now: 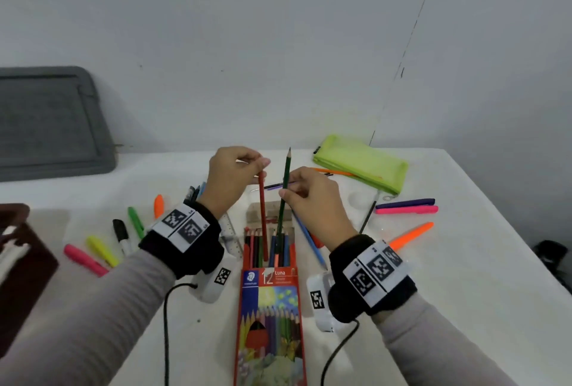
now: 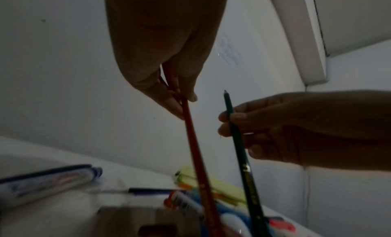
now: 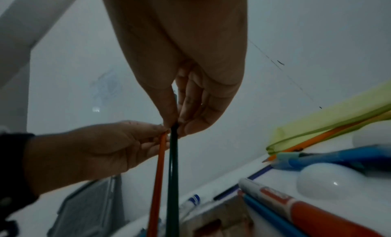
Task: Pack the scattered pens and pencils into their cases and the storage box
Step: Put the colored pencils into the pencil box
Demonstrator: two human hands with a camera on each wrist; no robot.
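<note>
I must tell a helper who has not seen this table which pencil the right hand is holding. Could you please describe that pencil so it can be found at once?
Start from the red pencil box lying open at the middle of the white table. Two pencils stand above its open end, each pinched by one hand. The right hand holds the dark green pencil, its sharpened tip up and higher than the red pencil beside it.

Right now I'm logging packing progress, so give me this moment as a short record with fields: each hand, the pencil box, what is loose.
left hand: pinches the red pencil near its top, lower end in the box
right hand: pinches the green pencil, point up, lower end in the box
pencil box: open, flat on the table, several pencils inside
loose: highlighters, pens, blue pencil, ruler
green pouch: far right
</note>
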